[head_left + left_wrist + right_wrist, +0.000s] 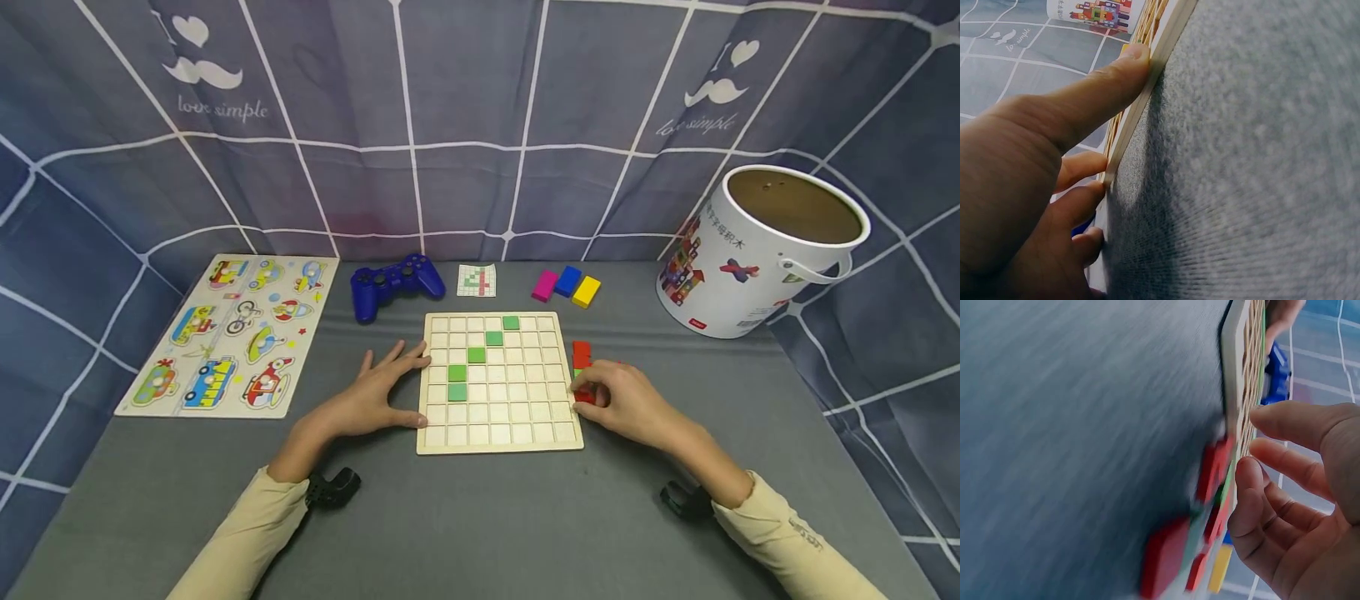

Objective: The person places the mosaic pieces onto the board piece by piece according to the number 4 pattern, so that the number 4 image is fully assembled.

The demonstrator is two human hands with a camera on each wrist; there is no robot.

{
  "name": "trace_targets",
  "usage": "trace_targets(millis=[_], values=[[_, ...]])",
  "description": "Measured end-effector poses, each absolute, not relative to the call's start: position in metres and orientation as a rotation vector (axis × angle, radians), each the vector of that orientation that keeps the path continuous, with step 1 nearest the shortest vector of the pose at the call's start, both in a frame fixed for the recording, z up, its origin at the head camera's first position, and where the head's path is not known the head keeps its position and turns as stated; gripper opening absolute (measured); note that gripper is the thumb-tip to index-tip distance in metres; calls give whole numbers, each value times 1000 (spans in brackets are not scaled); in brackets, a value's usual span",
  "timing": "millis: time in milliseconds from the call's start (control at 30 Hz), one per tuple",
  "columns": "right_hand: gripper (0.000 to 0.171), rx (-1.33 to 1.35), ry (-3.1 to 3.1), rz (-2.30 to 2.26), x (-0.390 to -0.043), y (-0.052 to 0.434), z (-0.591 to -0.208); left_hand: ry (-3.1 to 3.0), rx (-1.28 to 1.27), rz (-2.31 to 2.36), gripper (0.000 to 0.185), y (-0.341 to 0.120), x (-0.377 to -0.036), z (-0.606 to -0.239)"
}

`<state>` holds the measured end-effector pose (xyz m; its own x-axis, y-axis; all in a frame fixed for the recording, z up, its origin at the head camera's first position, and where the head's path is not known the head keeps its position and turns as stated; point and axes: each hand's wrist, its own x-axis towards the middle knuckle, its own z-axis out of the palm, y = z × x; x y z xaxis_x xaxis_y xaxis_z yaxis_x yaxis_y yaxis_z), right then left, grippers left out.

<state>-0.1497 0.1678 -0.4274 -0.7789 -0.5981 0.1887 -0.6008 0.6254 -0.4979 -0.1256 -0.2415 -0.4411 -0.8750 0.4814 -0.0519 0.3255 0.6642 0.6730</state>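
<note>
A pale wooden grid board [517,412] lies flat on the table, with several green squares [476,355] set in its cells along a slanting line. My left hand [375,392] rests against its left edge, fingers spread; in the left wrist view the thumb [1110,84] touches the board's side. At the right edge my right hand [626,400] hovers by several red tiles [581,350], partly covering them. The right wrist view shows the thumb and index finger apart, no tile between them, near the board's rim [1230,362]. A bit of green shows among the red tiles [1166,556].
Behind the board are a blue game controller [396,283], a small pattern card [477,281], and magenta, blue and yellow blocks [587,292]. A picture puzzle board [232,333] lies left. A white bucket [750,258] stands back right, before a checked curtain [465,192].
</note>
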Motion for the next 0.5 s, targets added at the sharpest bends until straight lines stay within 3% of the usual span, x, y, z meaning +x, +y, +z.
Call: trace_targets(millis=[500], values=[[19,948,-2830,739,-156,191,-432,2665,663,993,90,-242,-127,-440]])
